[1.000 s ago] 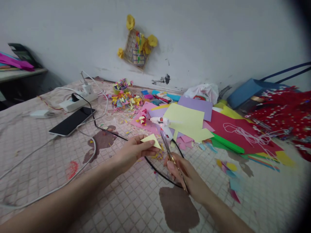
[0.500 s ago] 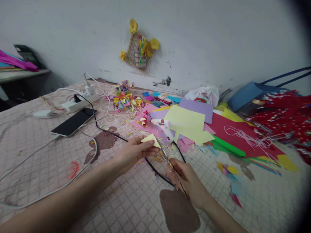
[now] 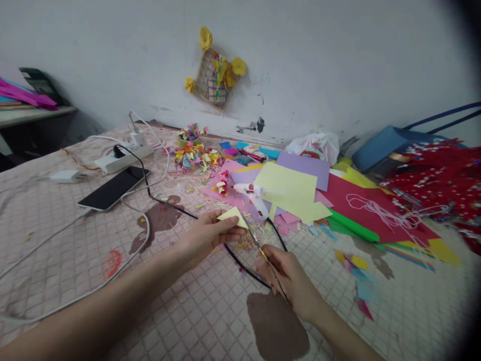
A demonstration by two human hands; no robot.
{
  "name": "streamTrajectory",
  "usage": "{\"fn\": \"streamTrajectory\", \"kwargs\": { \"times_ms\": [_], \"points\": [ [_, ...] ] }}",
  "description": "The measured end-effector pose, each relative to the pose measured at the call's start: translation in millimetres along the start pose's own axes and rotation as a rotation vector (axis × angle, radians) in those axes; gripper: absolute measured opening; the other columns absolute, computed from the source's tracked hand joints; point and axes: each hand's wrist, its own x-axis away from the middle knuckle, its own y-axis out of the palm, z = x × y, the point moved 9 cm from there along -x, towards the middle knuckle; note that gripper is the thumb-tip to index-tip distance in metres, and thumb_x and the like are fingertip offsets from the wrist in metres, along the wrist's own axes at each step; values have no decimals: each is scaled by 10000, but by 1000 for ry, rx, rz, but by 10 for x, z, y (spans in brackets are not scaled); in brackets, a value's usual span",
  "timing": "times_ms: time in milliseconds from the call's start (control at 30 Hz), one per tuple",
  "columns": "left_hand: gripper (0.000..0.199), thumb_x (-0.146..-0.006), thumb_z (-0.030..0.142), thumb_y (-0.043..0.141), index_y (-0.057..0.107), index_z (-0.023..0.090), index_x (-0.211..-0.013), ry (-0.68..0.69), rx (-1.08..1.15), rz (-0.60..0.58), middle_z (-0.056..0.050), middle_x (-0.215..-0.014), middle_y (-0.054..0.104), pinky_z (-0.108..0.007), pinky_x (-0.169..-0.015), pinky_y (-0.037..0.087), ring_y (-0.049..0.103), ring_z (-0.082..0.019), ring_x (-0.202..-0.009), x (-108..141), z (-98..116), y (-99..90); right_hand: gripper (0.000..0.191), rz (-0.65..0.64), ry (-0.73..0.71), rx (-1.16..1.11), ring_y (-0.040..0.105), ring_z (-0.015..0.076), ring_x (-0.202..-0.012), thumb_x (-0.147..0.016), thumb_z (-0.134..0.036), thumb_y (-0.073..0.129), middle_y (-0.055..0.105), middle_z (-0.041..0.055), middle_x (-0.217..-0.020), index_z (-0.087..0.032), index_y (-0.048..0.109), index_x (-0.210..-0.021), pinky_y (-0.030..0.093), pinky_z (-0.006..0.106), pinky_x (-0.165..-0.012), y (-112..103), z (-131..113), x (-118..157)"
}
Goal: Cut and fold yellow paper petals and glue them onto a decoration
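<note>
Between the thumb and fingers of my left hand (image 3: pixel 214 234) is a small piece of pale yellow paper (image 3: pixel 233 215). My right hand (image 3: pixel 287 278) is wrapped round a pair of scissors (image 3: pixel 266 256), whose blades point up and left to the right edge of the paper. Just beyond the hands a white hot glue gun (image 3: pixel 257 199) lies on coloured sheets, its black cord running toward me under my hands. A small pink and yellow paper piece (image 3: pixel 222 184) is near its nozzle. Tiny paper snippets (image 3: pixel 246 242) are scattered on the table below my left fingers.
A phone (image 3: pixel 115 188), a white power strip (image 3: pixel 124 158) and looping cables occupy the left. Coloured sheets (image 3: pixel 288 186) and white string (image 3: pixel 400 215) spread to the right, near red tinsel (image 3: pixel 432 180). Paper scraps (image 3: pixel 197 158) are heaped at the back beside a small filled bowl (image 3: pixel 186 140).
Almost nothing differs. Both hands keep their places, with the paper and scissors held as before.
</note>
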Motion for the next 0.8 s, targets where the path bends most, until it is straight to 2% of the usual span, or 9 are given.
{"fn": "streamTrajectory", "kwargs": {
  "times_ms": [500,800],
  "points": [
    [159,-720,170,689,565,116,-804,-19,-14,-6,-59,-709,696,-174,-616,527,660,-107,-635,-17,-16,-22,414,-3,31,-26,342,92,-465,-801,-554,462,344,-52,-521,-203,366,-603,263,208,-412,4,21,1],
    [114,-730,149,673,575,118,-777,-28,-14,-11,-57,-699,699,-183,-629,525,662,-111,-644,4,3,5,411,-34,24,-26,339,91,-479,-834,-545,412,350,-47,-544,-196,367,-622,259,214,-425,33,25,8]
  ]
}}
